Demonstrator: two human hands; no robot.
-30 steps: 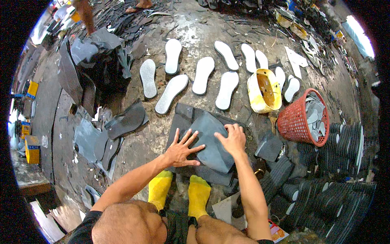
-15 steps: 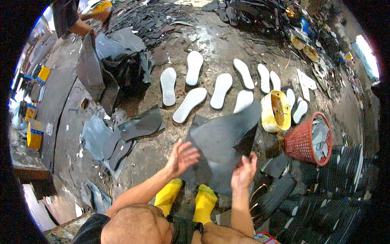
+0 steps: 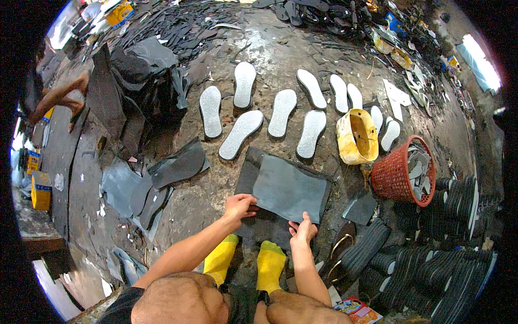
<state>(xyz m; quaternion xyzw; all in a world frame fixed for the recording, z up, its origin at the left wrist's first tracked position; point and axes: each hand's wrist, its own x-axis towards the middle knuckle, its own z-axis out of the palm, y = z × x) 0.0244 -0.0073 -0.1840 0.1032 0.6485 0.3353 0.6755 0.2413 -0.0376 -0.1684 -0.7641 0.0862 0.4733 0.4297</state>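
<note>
A smooth grey rectangular sheet (image 3: 291, 186) lies flat on a larger black sheet (image 3: 248, 170) in front of my feet. My left hand (image 3: 241, 209) pinches the grey sheet at its near left corner. At its near right corner, my right hand (image 3: 304, 231) has thumb and fingers closed on the edge. Just beyond the sheets, several white-topped shoe soles (image 3: 281, 113) lie spread on the floor. One of them, a white-topped sole (image 3: 311, 134), is close to the far edge of the black sheet.
To the right stand a yellow cut-open plastic container (image 3: 357, 154) and a red basket (image 3: 396, 175) of scraps. Stacked black soles (image 3: 431, 281) fill the lower right. Dark sheet cuttings (image 3: 178, 162) lie left, below a heap of black sheets (image 3: 140, 86). Another person's arm (image 3: 62, 97) shows far left.
The grey sheet, raised and curled before, now lies flat on the black one, uncovering a white-topped sole. Both hands, open before, have closed on its near corners.
</note>
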